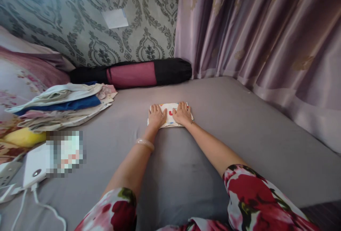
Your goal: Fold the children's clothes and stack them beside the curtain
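Evidently the step in hand is pressing a small folded cloth flat, and both hands lie on it. The cloth, white with coloured print, rests on the grey bed. It sits in front of the black-and-maroon roll that lies along the wall, on the person's side of the roll and a little right of its middle.

The left hand covers the cloth's left half and the right hand its right half. Both are palm down, with the fingers stretched flat, slightly fanned and pointing toward the roll; neither hand pinches anything. A strip of cloth shows between the 2 hands. Both arms reach straight out from flowered sleeves, elbows nearly unbent, and a pale bangle sits on the left wrist.

To do this well, I judge the weight should go down evenly through both palms with the edges lined up under the fingers. The soft bed gives, so a lopsided push could skew the fold.

Left of the roll and nearer the person lies a pile of folded clothes; right of the roll hangs a mauve curtain.
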The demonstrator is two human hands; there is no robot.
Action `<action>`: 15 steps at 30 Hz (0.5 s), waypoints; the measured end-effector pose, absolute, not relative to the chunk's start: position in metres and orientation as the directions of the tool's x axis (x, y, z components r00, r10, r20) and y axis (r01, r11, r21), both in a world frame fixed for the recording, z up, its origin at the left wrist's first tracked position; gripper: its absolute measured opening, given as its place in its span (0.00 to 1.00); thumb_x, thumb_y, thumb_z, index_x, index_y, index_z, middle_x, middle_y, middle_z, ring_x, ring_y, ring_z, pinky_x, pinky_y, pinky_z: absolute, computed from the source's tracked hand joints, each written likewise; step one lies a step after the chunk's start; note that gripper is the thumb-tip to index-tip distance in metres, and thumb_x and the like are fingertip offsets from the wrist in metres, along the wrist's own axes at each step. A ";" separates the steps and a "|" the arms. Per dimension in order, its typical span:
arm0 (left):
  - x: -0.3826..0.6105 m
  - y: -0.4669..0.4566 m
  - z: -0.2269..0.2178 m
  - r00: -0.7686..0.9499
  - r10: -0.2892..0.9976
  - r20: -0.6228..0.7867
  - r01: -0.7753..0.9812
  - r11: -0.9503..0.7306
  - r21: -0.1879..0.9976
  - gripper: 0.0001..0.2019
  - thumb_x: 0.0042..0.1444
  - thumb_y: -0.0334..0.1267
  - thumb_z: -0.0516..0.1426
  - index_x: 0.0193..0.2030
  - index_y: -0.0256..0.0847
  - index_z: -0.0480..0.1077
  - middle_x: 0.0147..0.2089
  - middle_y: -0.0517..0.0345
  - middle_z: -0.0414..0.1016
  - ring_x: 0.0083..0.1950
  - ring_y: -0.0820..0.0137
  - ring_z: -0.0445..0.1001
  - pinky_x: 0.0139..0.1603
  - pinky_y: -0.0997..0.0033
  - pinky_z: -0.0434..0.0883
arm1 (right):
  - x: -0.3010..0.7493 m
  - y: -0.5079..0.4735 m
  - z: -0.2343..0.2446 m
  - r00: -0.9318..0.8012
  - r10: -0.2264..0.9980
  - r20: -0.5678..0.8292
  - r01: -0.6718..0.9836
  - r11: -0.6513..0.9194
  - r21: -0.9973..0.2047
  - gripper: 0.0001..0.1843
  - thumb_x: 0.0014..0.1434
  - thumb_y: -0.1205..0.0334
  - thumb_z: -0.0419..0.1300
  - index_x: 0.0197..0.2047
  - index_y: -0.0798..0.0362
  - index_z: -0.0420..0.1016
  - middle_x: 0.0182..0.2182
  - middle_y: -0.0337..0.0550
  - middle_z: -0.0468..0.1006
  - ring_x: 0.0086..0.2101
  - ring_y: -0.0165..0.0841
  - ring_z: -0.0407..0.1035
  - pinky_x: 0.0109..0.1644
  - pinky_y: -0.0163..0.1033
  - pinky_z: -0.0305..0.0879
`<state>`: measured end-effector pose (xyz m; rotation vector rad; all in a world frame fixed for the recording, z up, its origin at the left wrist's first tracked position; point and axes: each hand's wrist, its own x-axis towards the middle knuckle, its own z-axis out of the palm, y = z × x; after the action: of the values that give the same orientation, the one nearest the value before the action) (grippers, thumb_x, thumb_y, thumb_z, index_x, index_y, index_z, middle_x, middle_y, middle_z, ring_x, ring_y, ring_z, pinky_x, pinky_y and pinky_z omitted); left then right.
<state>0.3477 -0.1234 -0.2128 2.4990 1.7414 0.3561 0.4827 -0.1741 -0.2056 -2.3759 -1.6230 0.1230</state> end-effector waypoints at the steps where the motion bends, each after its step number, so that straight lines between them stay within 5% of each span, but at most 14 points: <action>1: 0.346 -0.122 -0.212 0.338 0.932 0.131 0.913 -0.359 0.193 0.35 0.64 0.53 0.38 0.67 0.24 0.52 0.70 0.33 0.52 0.72 0.50 0.48 0.68 0.48 0.50 | 0.486 -0.174 -0.204 0.357 0.933 0.051 0.908 -0.333 -0.254 0.35 0.66 0.52 0.39 0.69 0.69 0.49 0.68 0.59 0.49 0.67 0.46 0.40 0.68 0.54 0.38; 5: 0.334 -0.112 -0.205 0.423 0.906 0.028 0.888 -0.421 0.183 0.35 0.64 0.53 0.40 0.68 0.27 0.51 0.71 0.36 0.50 0.72 0.53 0.49 0.68 0.53 0.51 | 0.507 -0.172 -0.191 0.235 0.966 -0.105 0.936 -0.254 -0.242 0.34 0.67 0.54 0.37 0.70 0.63 0.46 0.70 0.54 0.46 0.67 0.43 0.39 0.68 0.57 0.36; 9: 0.318 -0.108 -0.202 0.481 0.876 -0.025 0.865 -0.470 0.175 0.33 0.64 0.53 0.39 0.68 0.31 0.51 0.72 0.39 0.48 0.72 0.55 0.47 0.68 0.47 0.48 | 0.524 -0.175 -0.183 0.126 0.967 -0.223 0.948 -0.184 -0.260 0.33 0.67 0.53 0.34 0.71 0.58 0.44 0.70 0.48 0.43 0.68 0.41 0.37 0.68 0.58 0.33; 15: 0.310 -0.116 -0.210 0.455 0.891 0.016 0.857 -0.442 0.264 0.31 0.65 0.52 0.37 0.69 0.37 0.51 0.73 0.43 0.46 0.74 0.59 0.43 0.70 0.47 0.45 | 0.522 -0.190 -0.198 0.115 0.993 -0.020 0.974 -0.117 -0.196 0.33 0.67 0.54 0.34 0.71 0.58 0.44 0.70 0.49 0.45 0.68 0.41 0.38 0.69 0.56 0.35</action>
<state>0.3098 -0.1161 -0.2098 2.4868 1.5187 0.2249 0.5223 -0.1897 -0.1984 -2.2424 -1.9928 0.2201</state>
